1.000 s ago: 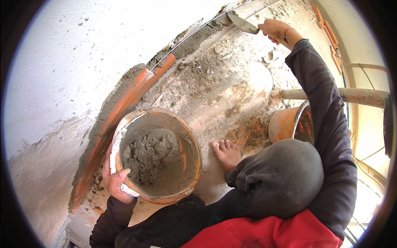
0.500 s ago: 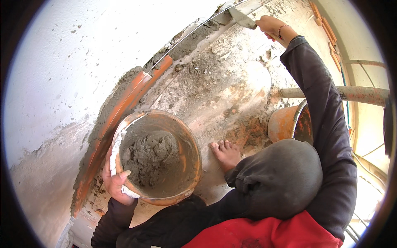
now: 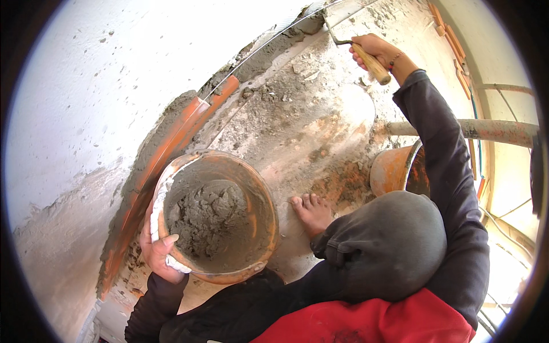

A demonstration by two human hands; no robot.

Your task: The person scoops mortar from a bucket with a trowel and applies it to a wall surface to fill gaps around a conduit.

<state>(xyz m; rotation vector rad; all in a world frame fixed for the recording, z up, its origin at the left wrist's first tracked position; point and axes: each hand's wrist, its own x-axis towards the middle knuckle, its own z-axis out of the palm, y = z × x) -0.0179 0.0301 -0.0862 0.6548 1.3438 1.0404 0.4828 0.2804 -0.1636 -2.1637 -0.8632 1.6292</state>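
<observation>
Your right hand (image 3: 370,47) curls its fingers around the wooden handle of a trowel (image 3: 374,67) at one o'clock. Your left hand (image 3: 158,257), at eight, clasps the rim of a bucket (image 3: 264,226), thumb on top. Grey mortar (image 3: 211,214) lies inside. Orange strips (image 3: 184,130) border the wall (image 3: 108,91) at nine; a container (image 3: 389,174) sits at three.

I'm on a building site: wet mortar (image 3: 210,216) fills part of my bucket (image 3: 243,277), and my right hand (image 3: 373,49) holds a trowel (image 3: 376,67). A string (image 3: 251,56) runs taut along the white wall (image 3: 126,86), orange strips (image 3: 171,141) sit bedded in mortar, and rubble (image 3: 275,107) litters the rough floor (image 3: 346,106).
</observation>
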